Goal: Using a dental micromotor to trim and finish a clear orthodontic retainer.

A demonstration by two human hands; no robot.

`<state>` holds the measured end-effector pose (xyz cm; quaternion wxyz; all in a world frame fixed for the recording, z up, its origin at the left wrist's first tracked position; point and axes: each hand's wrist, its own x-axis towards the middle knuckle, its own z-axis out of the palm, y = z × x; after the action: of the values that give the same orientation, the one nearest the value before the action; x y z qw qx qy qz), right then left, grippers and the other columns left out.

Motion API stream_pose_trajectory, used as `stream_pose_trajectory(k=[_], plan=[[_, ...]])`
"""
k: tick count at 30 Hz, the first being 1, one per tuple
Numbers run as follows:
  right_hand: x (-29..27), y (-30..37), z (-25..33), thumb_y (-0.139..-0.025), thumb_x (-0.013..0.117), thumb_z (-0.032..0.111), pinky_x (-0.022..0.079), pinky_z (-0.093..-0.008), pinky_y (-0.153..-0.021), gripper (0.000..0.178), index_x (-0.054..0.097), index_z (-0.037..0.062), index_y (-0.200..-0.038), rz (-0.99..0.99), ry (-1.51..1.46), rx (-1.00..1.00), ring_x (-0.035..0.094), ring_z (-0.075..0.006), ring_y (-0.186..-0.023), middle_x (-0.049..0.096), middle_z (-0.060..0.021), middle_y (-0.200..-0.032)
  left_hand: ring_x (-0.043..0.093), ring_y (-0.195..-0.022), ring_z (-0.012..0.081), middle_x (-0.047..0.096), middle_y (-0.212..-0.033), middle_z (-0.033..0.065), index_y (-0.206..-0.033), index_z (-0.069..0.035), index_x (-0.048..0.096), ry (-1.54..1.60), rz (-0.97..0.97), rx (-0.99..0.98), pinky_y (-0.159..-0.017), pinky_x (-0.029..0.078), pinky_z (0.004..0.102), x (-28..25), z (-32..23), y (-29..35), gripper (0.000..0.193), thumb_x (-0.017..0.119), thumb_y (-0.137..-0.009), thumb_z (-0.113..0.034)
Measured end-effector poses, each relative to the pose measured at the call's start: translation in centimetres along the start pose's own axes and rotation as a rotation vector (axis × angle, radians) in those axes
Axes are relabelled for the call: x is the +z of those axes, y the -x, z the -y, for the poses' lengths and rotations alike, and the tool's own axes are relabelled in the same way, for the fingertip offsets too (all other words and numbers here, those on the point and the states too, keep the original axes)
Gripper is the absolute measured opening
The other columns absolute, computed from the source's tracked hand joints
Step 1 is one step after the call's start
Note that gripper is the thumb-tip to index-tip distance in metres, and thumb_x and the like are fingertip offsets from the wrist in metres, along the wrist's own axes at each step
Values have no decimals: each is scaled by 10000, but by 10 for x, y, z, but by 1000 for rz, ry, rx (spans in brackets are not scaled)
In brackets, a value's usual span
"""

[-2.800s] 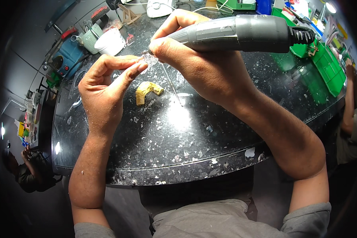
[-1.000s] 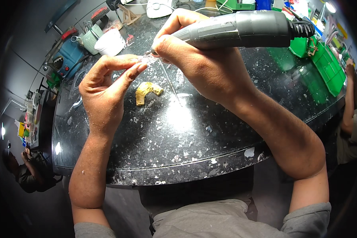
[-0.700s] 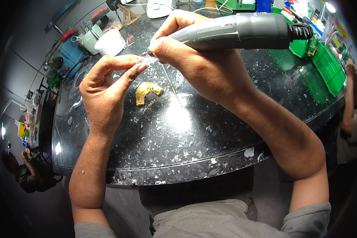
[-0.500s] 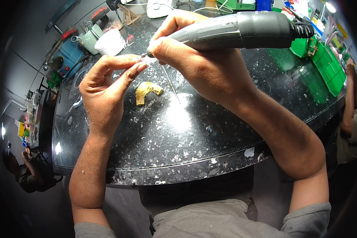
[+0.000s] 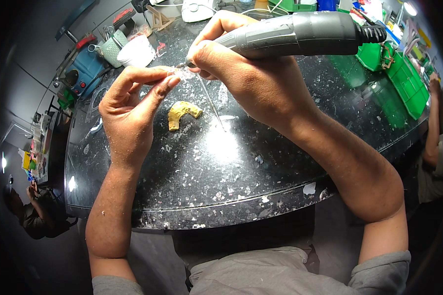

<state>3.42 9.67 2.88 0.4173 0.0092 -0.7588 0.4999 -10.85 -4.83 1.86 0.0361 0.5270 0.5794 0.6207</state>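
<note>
My right hand (image 5: 261, 81) is wrapped round a thick dark-grey rotary handpiece (image 5: 300, 37), its cord running off at the right end. The handpiece's tip points left, close to my left hand (image 5: 130, 101). There, thumb and forefinger pinch a small, clear-looking piece (image 5: 176, 72), mostly hidden and too small to name surely; whether the tip touches it I cannot tell. Below lies a yellow horseshoe-shaped dental model (image 5: 182, 112) on the black bench. A thin metal rod-like instrument (image 5: 211, 102) lies between my hands, its far end hidden near my right fingers.
White specks litter the black benchtop (image 5: 182, 196). At the back left stand a blue machine (image 5: 83, 71), a white cup-like container (image 5: 137, 51) and a green holder (image 5: 114, 49). Green bins (image 5: 407, 86) are at the right. Other people sit at both far sides.
The handpiece and my right hand have shifted very slightly, the tip a little to the right. My left fingertips have moved apart a touch. The dental model has stayed put.
</note>
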Motion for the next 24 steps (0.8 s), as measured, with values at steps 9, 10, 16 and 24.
stream_pose_trajectory(k=[9,10,16,24], plan=[[1,0,-1,-949,638,105,528,-225,-710,115,658,6,-893,5,6,-45,641,-73,-758,666,-36,-803,680,-959,150,723,-958,87,-946,5,707,20,7,3,-910,535,301,0,0,0,124,748,-844,63],[4,0,-3,-915,671,140,512,-258,-648,157,662,6,-832,-53,-33,-69,628,-100,-683,650,-47,-732,681,-956,150,724,-955,89,-942,7,705,7,6,-5,-909,534,301,0,0,0,118,750,-846,56],[6,-1,-8,-885,704,172,498,-291,-587,194,665,9,-787,-100,-96,-87,615,-125,-610,638,-57,-664,681,-945,148,726,-949,91,-934,9,701,0,9,-20,-902,529,296,1,-1,0,104,754,-850,41],[6,-2,-9,-881,698,169,499,-294,-595,194,649,12,-776,-100,-76,-104,619,-136,-612,631,-62,-673,681,-935,145,726,-946,87,-934,6,703,10,9,-22,-896,524,292,0,-1,-1,107,763,-848,28]])
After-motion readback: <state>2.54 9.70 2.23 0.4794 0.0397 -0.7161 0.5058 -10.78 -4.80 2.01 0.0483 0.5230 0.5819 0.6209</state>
